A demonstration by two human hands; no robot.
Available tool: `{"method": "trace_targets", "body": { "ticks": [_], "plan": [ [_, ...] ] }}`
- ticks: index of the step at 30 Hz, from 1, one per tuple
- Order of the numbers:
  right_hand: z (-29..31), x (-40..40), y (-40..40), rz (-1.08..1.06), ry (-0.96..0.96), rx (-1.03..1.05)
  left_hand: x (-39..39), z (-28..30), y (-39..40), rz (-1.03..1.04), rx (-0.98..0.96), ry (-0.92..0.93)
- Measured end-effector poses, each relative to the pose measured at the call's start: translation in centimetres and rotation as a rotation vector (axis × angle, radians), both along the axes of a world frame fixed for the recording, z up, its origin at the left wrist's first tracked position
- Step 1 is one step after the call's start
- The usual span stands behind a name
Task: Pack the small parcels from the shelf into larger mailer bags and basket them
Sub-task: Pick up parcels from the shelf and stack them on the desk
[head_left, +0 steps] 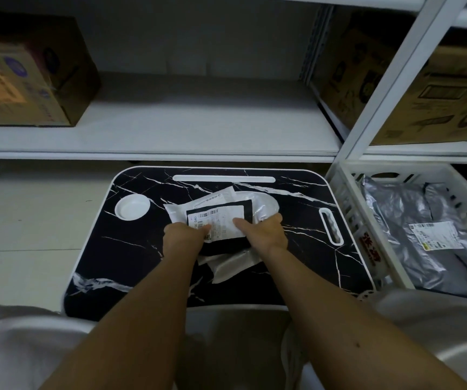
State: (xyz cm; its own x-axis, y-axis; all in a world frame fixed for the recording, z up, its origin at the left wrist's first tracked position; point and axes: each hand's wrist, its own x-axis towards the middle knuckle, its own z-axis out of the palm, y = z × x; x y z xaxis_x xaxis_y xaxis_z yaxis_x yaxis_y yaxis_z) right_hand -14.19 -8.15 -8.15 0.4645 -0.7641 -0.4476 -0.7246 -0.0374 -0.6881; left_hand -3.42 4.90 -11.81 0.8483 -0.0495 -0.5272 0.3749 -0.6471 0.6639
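A small black parcel [224, 220] with a white shipping label lies in the middle of the black marble-pattern lap table [131, 249]. Both hands hold it: my left hand [183, 235] grips its left edge with the thumb on the label, and my right hand [266, 232] grips its right edge, thumb also on the label. Under and behind the black parcel lie white and clear parcels [212, 201]. A translucent bag [232, 266] sticks out below, between my forearms. The white basket [344, 209] at the right holds grey mailer bags [412, 220], one with a label.
A white shelf [170, 130] runs behind the table, bare in its middle. A cardboard box [30, 77] stands at its left, and more boxes [437, 94] sit on the shelf unit at the right. The table has a round white cup recess [132, 207] and a handle slot [331, 226].
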Motion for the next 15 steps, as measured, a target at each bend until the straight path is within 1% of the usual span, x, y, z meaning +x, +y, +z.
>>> {"method": "trace_targets", "body": {
  "ticks": [5,10,15],
  "plan": [
    [1.4,-0.7,0.8,0.05,-0.055,-0.054,-0.7,0.5,0.6,0.007,-0.001,0.002],
    [5.1,-1.8,0.3,0.055,-0.109,-0.155,-2.0,4.3,-0.4,-0.027,-0.023,-0.083],
    [10.6,-3.8,-2.3,0.016,-0.184,-0.219,-3.0,9.5,-3.5,-0.106,-0.088,-0.177]
  ]
}}
